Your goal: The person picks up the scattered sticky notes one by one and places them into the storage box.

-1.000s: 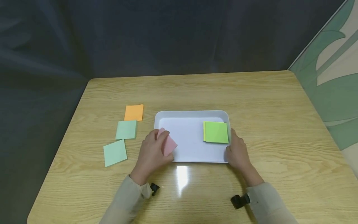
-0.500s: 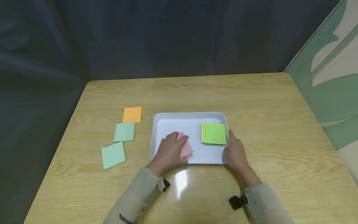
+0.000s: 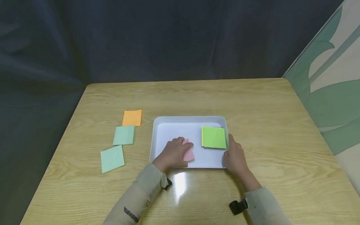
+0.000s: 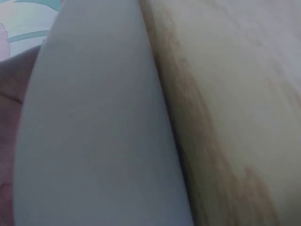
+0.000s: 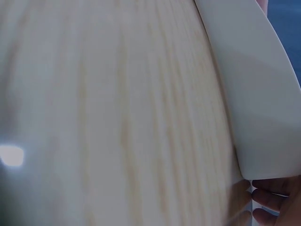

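Observation:
Inside the white tray [image 3: 174,125], my left hand [image 3: 172,155] pinches a pink sticky-note pad [image 3: 189,155] between thumb and fingers, low over the tray floor near the front rim. My right hand [image 3: 237,157] holds the tray's front right corner, its fingers along the right side. In the right wrist view, curled fingertips [image 5: 282,195] show beside the corner of the tray wall [image 5: 263,94]. A bright green pad [image 3: 214,137] lies in the tray's right part, on top of a yellow pad [image 3: 202,137] whose left edge sticks out. The tray wall [image 4: 94,117] fills much of the left wrist view.
Left of the tray, an orange pad [image 3: 132,118] and two mint green pads [image 3: 124,135], [image 3: 112,158] form a slanting row on the wooden table [image 3: 253,103]. A dark curtain [image 3: 168,40] hangs behind the table; a patterned panel [image 3: 337,109] stands at the right.
My left hand has carried the pink pad rightward from the tray's left side and lowered it into the tray. The right hand stays at the corner. The head view has shifted slightly.

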Motion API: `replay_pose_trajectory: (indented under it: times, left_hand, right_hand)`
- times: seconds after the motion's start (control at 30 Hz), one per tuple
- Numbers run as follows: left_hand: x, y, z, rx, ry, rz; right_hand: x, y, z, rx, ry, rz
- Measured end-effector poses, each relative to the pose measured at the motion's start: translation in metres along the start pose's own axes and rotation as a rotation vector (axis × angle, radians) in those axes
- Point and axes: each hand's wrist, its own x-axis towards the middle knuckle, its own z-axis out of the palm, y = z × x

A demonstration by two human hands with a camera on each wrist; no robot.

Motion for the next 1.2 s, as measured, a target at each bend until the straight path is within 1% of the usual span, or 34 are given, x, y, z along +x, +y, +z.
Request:
replay_pose_trajectory:
  times: [0.13, 0.2, 0.27, 0.37, 0.53, 0.63, 0.77, 1.0, 1.2]
  left_hand:
    - [0.002, -0.002, 0.001, 0.003, -0.037, 0.0]
    - [0.002, -0.002, 0.001, -0.001, -0.042, 0.002]
    - [0.002, -0.002, 0.001, -0.007, -0.031, 0.002]
    - [-0.001, -0.003, -0.002, -0.024, 0.011, -0.008]
    - [-0.012, -0.007, -0.016, -0.045, 0.089, -0.07]
    - [-0.018, -0.011, -0.023, -0.068, 0.155, -0.09]
    - [-0.024, -0.018, -0.028, -0.085, 0.235, -0.117]
    - [-0.033, -0.029, -0.037, -0.16, 0.31, -0.232]
    - [-0.045, -0.049, -0.042, -0.232, 0.424, -0.319]
  right_hand:
    - [0.001, 0.001, -0.001, 0.002, 0.001, -0.012]
    - [0.001, 0.002, -0.002, 0.0, -0.002, -0.01]
    - [0.001, 0.003, -0.003, -0.003, -0.004, -0.008]
    - [0.002, 0.005, -0.005, -0.004, 0.001, -0.008]
    - [0.003, 0.009, -0.007, 0.001, 0.024, -0.023]
    - [0.002, 0.011, -0.008, 0.004, 0.04, -0.031]
    - [0.001, 0.013, -0.01, 0.012, 0.052, -0.036]
    - [0.0, 0.013, -0.013, 0.021, 0.069, -0.047]
    - [-0.002, 0.012, -0.014, 0.02, 0.074, -0.048]
